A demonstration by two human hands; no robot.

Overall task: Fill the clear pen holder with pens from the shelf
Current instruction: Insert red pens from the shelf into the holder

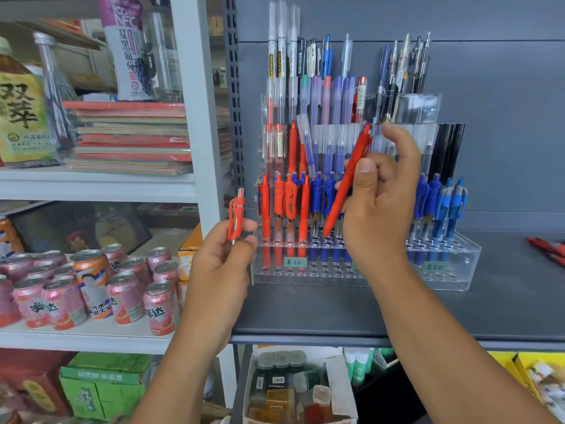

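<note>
Your left hand (220, 264) is curled round a red clicker pen (236, 214). The pen's upright, clip end up, just off the left end of the clear pen holder (458, 270). Your right hand (379, 206) pinches a second red pen (347, 182) btwn thumb & fingers, w/ the index finger raised. That pen's tilted, top end up & to the right, tip down over the holes in the holder's lower tier, where the red group meets the blue. Can't tell if the tip touches the holder.

The holder stands on the grey shelf (305, 310), toward the back edge & nearer the left edge than the right. It's stepped in tiers: red pens (278, 206) at the left, blue pens (434, 203) mid & right, black pens (448, 148) at the upper right. Loose red pens (548, 249) lie at the shelf's right edge, well apart from the holder. Pink drink cans (125, 296) stand on the white shelf (91, 338) to the left.
</note>
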